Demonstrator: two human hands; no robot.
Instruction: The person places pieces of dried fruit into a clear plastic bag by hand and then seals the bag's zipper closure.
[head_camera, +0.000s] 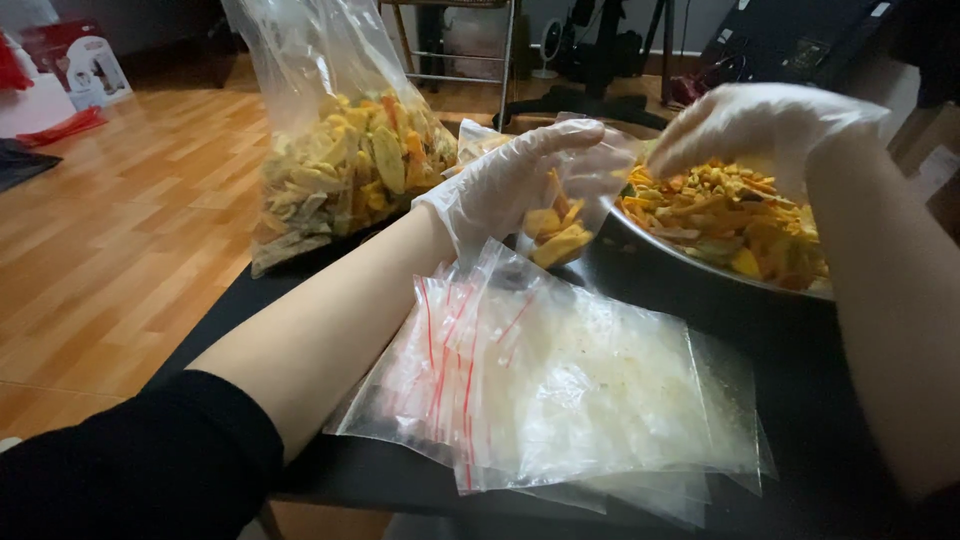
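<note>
Bagging barely begun, by the look of it: one small clear pouch (560, 215) partly filled with dried fruit chips, held up at 12 o'clock by the gloved left hand (515, 180), fingers (560, 140) curled closed around its mouth. Gloved right hand (750, 125) over the metal bowl (700, 265) at 2 o'clock, fingers bunched downward; grip on chips impossible to tell. Stack of empty zip bags (560, 400) waiting on the dark surface (800, 400); big bulk bag (350, 150) at 11 o'clock.

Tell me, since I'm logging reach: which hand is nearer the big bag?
Left. The left hand holds a small bag right beside the big bag; the right hand is over the bowl, farther off.
</note>
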